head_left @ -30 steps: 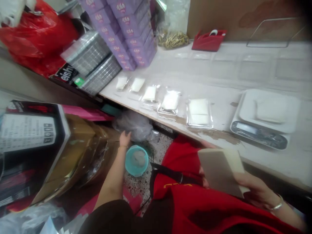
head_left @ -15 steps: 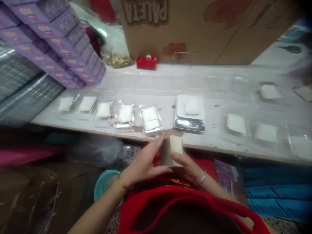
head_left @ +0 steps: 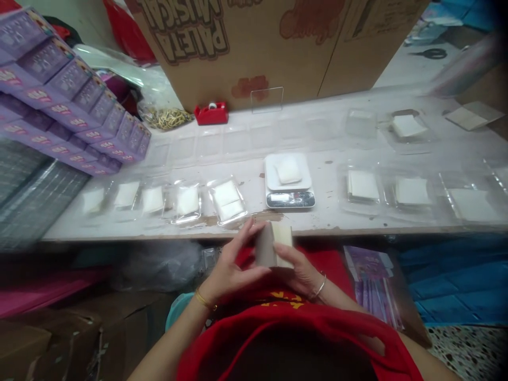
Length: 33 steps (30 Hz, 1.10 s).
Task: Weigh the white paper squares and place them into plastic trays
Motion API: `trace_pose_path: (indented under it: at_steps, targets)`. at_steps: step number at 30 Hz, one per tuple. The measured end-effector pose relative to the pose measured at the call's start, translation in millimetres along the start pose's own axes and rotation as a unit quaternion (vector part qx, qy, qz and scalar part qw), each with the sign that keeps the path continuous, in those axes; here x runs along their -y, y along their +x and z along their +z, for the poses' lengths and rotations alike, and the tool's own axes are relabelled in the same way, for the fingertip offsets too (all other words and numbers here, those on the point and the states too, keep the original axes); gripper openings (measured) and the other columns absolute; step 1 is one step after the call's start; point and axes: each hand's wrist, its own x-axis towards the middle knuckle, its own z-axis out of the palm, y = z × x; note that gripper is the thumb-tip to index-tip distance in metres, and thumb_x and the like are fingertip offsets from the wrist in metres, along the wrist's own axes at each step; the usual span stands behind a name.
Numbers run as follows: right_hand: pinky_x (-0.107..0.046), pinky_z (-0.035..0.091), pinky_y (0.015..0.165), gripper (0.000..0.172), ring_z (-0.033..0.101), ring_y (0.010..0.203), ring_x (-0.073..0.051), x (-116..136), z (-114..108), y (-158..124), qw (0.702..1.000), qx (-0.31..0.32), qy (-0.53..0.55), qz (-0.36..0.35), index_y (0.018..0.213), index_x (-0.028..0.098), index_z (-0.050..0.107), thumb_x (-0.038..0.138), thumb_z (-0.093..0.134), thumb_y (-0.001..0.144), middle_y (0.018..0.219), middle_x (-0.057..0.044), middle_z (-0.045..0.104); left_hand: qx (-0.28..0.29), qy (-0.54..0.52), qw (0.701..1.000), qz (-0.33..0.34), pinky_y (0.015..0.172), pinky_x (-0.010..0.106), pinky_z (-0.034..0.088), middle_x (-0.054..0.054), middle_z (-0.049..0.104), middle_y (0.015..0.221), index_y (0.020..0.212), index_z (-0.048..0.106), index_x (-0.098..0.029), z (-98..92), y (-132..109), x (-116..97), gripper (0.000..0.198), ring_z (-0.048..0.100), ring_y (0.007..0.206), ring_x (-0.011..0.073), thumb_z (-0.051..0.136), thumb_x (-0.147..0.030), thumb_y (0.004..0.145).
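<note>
In the head view, grips a stack of pale sheets (head_left: pixel 282 233) in the right hand (head_left: pixel 299 270), just off the near edge of the table (head_left: pixel 327 225); spreads the left hand (head_left: pixel 232 264) loosely beside it, cannot tell whether touching. Looks partway along: shows sheets in filled trays (head_left: pixel 234 219) along the near edge, but seemingly none in most clear trays (head_left: pixel 209 143) toward the far edge. Reads PALETA MUSICAL, upside down, on the cardboard box (head_left: pixel 257 58) behind; too blurred on the purple boxes (head_left: pixel 79 124) by the left edge.
</note>
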Motion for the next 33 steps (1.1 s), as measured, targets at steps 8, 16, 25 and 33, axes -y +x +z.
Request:
trace_pose_path:
  at_steps: [8,16,25,33]
  targets:
    - [-0.043,0.055,0.085,0.038,0.072,0.084,-0.028,3.8,-0.4,2.2,0.999,-0.001,0.042,-0.034,0.095,0.012,0.072,0.035,0.079,0.066,0.085,-0.009,0.076,-0.063,-0.112,0.991,0.036,0.11,0.04,0.042,0.011,0.044,0.151,0.152,0.025,-0.036,1.9,8.8,14.2,0.09,0.043,0.138,0.0276,0.077,-0.026,0.079]
    - [-0.042,0.06,0.078,0.043,0.073,0.08,-0.028,7.7,-3.9,-1.2,0.997,0.052,0.038,-0.03,0.108,0.011,0.07,0.035,0.074,0.073,0.098,-0.014,0.076,-0.228,-0.428,0.872,-0.073,0.092,0.037,0.054,0.013,0.066,0.125,0.144,0.042,-0.02,0.1,11.3,15.4,0.074,0.066,0.107,0.0275,0.068,-0.048,0.08]
    - [-0.047,0.057,0.083,0.065,0.069,0.101,-0.032,2.4,-13.4,-9.2,0.999,0.035,0.017,0.033,0.135,0.031,0.056,0.031,0.072,0.072,0.116,-0.011,0.07,-0.452,-0.503,0.726,-0.125,0.069,0.037,0.061,0.015,0.068,0.117,0.13,0.055,-0.015,-64.4,-99.6,78.3,0.048,0.072,0.089,0.0278,0.053,-0.044,0.091]
    - [-0.047,0.057,0.076,0.068,0.072,0.085,-0.032,-11.7,-18.8,-0.3,0.998,0.025,-0.038,0.035,0.134,0.031,0.057,0.034,0.074,0.068,0.103,-0.013,0.073,-0.581,-0.44,0.666,-0.161,0.069,0.03,0.061,0.013,0.074,0.096,0.127,0.052,-0.007,-80.1,-145.1,127.4,0.039,0.075,0.081,0.023,0.052,-0.006,0.088]
